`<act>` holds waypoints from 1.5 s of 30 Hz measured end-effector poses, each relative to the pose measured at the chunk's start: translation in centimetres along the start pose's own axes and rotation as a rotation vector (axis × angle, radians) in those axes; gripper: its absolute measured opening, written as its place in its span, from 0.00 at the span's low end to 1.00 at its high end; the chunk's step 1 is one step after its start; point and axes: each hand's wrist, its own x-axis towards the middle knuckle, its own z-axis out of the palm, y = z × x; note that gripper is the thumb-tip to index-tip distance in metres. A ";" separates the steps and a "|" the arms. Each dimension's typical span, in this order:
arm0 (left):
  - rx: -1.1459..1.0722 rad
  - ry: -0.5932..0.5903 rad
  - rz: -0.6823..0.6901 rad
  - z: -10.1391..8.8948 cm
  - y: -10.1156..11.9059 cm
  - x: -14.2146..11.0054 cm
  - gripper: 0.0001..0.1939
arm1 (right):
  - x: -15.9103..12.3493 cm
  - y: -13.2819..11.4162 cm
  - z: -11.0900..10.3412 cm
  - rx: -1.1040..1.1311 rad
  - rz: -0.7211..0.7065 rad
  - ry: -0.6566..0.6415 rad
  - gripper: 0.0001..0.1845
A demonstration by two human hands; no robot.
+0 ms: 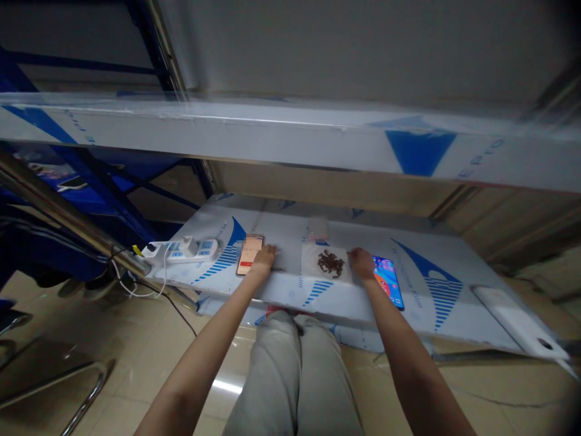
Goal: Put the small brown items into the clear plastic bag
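A sheet of white paper (309, 260) lies on the film-covered metal shelf, with a small pile of dark brown pieces (330, 264) on it. My left hand (264, 259) rests to the left of the paper, fingers closed, beside a phone (250, 254) with an orange timer screen. Something small and clear may be at its fingertips, too blurred to name. My right hand (362, 263) is at the paper's right edge with its fingers curled. What they hold, if anything, is hidden. Under that wrist lies a second phone (388, 283) with a lit blue-and-red screen.
A small clear packet (318, 228) lies behind the paper. On the left of the shelf is a white power strip (195, 249) with cables hanging off. A long white device (512, 318) lies at the right end. An upper shelf (290, 136) crosses above my hands.
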 end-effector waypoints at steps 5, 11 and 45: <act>-0.044 -0.024 -0.071 -0.4 0.4 1.5 0.12 | -0.2 -0.8 -0.4 0.159 -0.073 0.051 0.14; -0.224 -0.024 -0.150 -0.3 0.4 1.7 0.14 | -2.6 -3.0 -0.9 0.192 -0.204 -0.044 0.11; -0.452 0.135 0.031 -3.3 9.0 -8.8 0.09 | -15.4 -7.9 -1.8 0.717 -0.277 -0.200 0.13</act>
